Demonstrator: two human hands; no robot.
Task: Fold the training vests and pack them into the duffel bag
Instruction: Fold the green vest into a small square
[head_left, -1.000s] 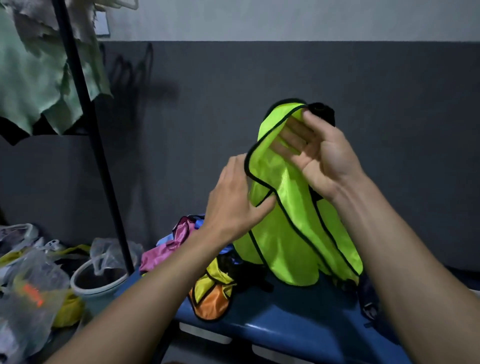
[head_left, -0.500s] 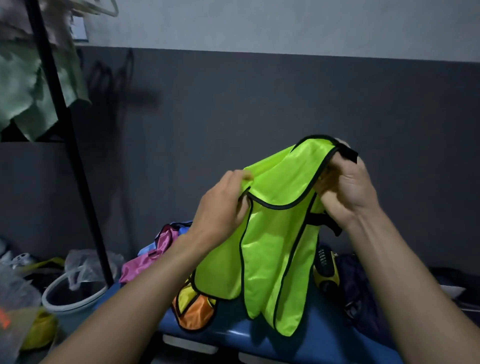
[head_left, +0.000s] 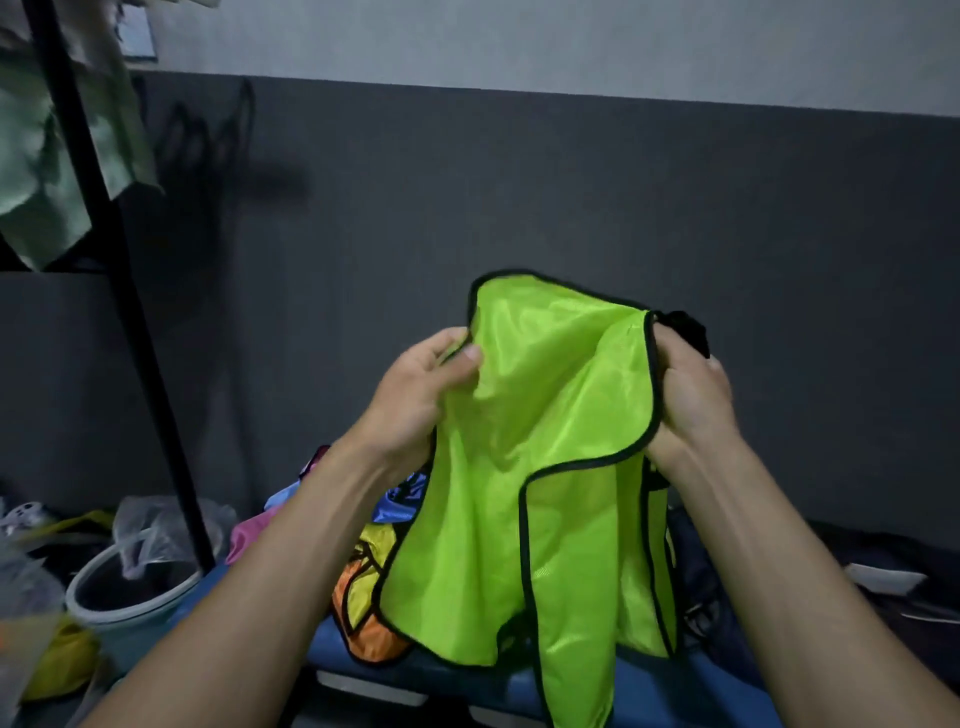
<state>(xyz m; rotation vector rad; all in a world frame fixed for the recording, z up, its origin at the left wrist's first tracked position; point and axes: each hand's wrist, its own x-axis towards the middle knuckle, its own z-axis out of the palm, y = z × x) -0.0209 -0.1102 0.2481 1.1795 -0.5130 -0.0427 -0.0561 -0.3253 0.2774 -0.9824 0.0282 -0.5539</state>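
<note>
Two hands up in front of the dark wall, and between them hangs the neon green vest (head_left: 545, 467)! Left hand (head_left: 421, 400) pinches the black-trimmed edge, thumb pressed onto the fabric. Right hand (head_left: 691, 405) is curled tight around the opposite edge, bunching it. Below the left wrist a pile of coloured vests (head_left: 363, 587) lies on the blue bench (head_left: 332, 644); a pale bucket (head_left: 119, 597) sits further left.

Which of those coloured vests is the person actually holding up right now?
The lime-green vest, held up between the left hand and right hand. The orange and yellow vest, blue vest and pink vest lie heaped below it.
</note>
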